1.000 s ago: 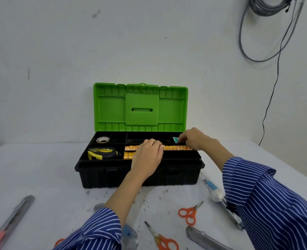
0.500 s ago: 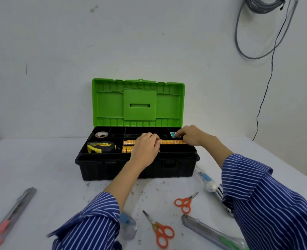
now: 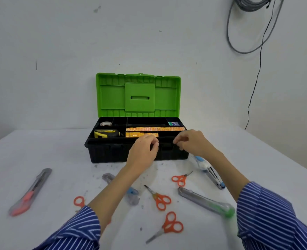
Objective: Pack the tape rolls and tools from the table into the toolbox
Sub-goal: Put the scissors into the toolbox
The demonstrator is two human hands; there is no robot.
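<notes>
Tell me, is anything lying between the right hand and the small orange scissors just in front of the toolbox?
Nothing visible does. The right hand hangs at the toolbox front wall, and only bare table separates it from the small orange scissors.

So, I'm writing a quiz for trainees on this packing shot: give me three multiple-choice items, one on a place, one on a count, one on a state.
1. Where is the yellow and black tape measure?
A. on the white table
B. in a left compartment of the black toolbox tray
C. in the left hand

2. How many pairs of orange-handled scissors show on the white table?
A. two
B. four
C. six

3. How does the green toolbox lid stand?
A. open, upright
B. shut
C. lying off the box

Answers:
1 B, it lies inside the black toolbox, left of the orange tape rolls.
2 B, four show, one half hidden by the left sleeve.
3 A, its inner face looks toward the camera.
</notes>
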